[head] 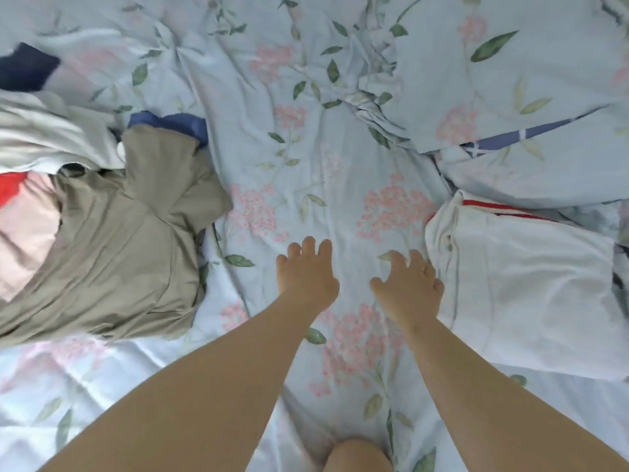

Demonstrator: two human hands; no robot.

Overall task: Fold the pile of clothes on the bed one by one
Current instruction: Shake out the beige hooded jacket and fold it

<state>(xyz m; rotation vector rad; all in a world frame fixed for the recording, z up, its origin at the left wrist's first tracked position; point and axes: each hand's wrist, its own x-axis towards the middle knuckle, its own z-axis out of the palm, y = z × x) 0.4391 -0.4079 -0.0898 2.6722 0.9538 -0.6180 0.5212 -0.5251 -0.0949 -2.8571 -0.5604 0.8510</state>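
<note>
Over the middle of the bed sheet (340,158) — pale blue with pink blossoms and green leaves — both bare arms reach forward side by side. The left hand (308,275) and right hand (408,284) are palm down, fingers spread and only loosely bent; neither holds anything, and whether the fingertips touch the sheet cannot be told. Off to the left of the left hand, well apart from it, sits the unfolded pile of clothes (143,199). A crumpled khaki garment (112,260) lies nearest the hand, with a pink piece with a red patch (23,226) beyond it at the frame edge. Farther ahead are a whitish-grey garment (44,131), a blue piece (173,122) and a blurred navy one (23,66). Just beside the right hand, on its outer side, lies a white garment (517,284) with a red stripe, laid flat in a rough rectangle, its edge right by the little finger. Nearer than the hands, between the forearms, a bare knee (357,454) shows.
</note>
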